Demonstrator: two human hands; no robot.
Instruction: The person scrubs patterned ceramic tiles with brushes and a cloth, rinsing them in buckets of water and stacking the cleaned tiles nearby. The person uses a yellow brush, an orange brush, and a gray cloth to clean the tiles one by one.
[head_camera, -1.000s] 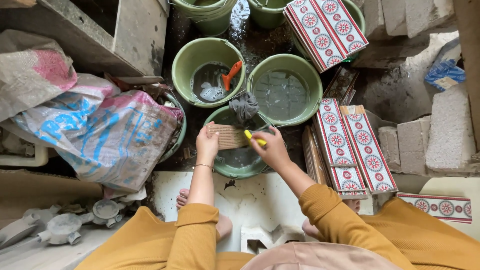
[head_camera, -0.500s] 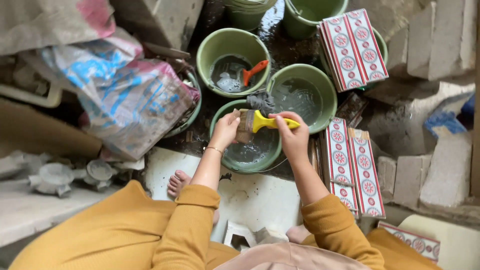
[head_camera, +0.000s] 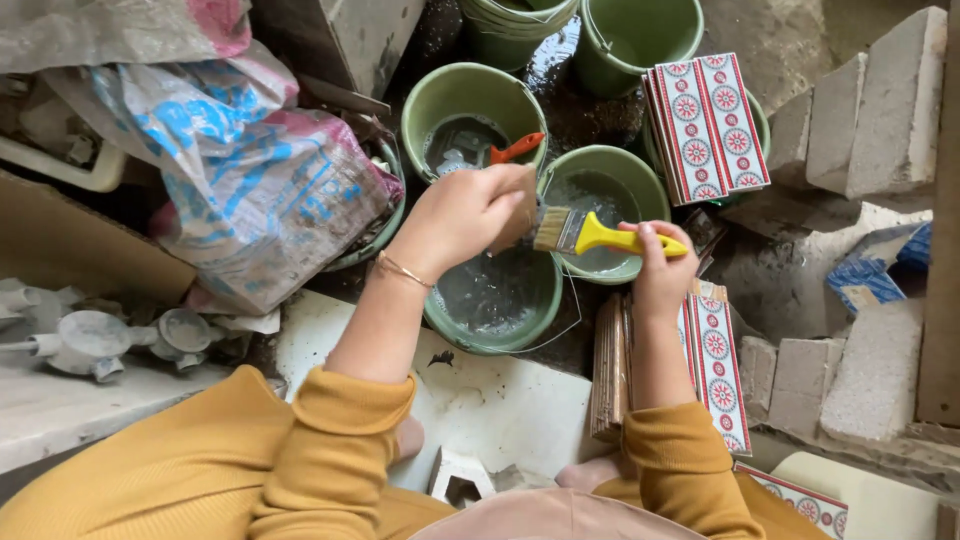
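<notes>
brush (head_camera: 585, 234) raised since earlier | right hand (head_camera: 660, 270) grips it | left hand (head_camera: 470, 215) closed, contents hidden | 5 buckets

Brush (head_camera: 590, 233) above buckets (head_camera: 497, 300); tile stack (head_camera: 710, 125) behind; sack (head_camera: 250, 180) left.

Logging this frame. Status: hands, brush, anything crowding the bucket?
Right hand gripping yellow-handled brush by the handle. Left hand at the bristles, over the green bucket of water. More green buckets and patterned tiles close around.
</notes>
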